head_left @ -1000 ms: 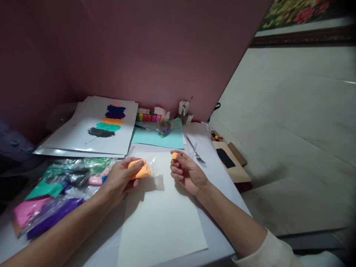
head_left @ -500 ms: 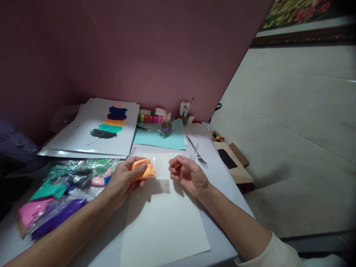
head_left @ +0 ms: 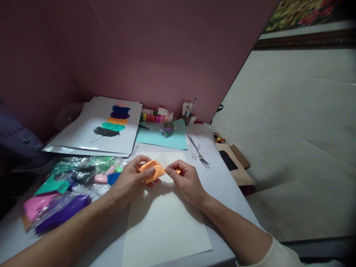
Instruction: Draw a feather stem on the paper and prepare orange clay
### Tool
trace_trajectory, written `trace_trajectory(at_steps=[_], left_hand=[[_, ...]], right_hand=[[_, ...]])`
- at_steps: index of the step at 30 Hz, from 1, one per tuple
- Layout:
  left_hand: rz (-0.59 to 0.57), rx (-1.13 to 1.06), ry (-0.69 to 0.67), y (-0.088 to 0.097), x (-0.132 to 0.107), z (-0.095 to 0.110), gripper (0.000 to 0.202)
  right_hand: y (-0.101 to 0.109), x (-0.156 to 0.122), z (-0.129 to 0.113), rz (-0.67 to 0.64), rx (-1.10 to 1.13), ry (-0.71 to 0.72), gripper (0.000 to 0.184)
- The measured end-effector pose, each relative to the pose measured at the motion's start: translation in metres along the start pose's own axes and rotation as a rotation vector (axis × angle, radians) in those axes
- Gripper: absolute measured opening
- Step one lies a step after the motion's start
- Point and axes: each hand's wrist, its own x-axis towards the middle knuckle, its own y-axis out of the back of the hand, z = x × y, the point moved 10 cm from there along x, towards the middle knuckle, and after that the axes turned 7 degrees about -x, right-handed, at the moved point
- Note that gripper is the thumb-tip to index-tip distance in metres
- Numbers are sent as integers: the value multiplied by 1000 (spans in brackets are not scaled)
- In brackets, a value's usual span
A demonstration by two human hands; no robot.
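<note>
My left hand (head_left: 130, 180) is closed around a lump of orange clay (head_left: 151, 171) in a clear plastic bag, held just above a blank cream sheet of paper (head_left: 164, 211). My right hand (head_left: 185, 178) is closed too, its fingertips pinching the bag's open end right against the clay. A small bit of orange clay (head_left: 178, 171) shows between its fingers. Both hands meet over the sheet's far edge.
Bags of coloured clay (head_left: 66, 185) lie at the left. A white sheet bearing a clay feather (head_left: 111, 126) sits behind, beside a teal sheet (head_left: 162, 137) and small paint pots (head_left: 151, 118). Two forks (head_left: 198, 151) lie to the right near the table edge. A brown envelope (head_left: 233, 163) rests lower right.
My right hand, with its small orange piece, has moved left to meet the bag. My left hand has shifted a little to the right with the orange clay.
</note>
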Motion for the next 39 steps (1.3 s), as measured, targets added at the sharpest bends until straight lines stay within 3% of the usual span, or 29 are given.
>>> trace_trajectory(at_steps=[5, 9, 16, 21, 29, 39], left_hand=[[-42, 5, 14, -5, 0, -4, 37], [-84, -2, 29, -10, -2, -3, 34], [-159, 233, -133, -16, -9, 17, 26], [-197, 304, -90, -19, -8, 11, 27], [-159, 345, -111, -17, -7, 10, 26], [-132, 337, -74, -18, -8, 6, 29]], right_hand=[[-9, 2, 17, -73, 224, -141, 25], [-11, 2, 16, -115, 379, -172, 29], [-20, -2, 5, -281, 202, -115, 30], [-19, -1, 3, -250, 139, -86, 27], [-22, -3, -5, -245, 71, 31, 23], [-22, -5, -8, -253, 64, 41, 22]])
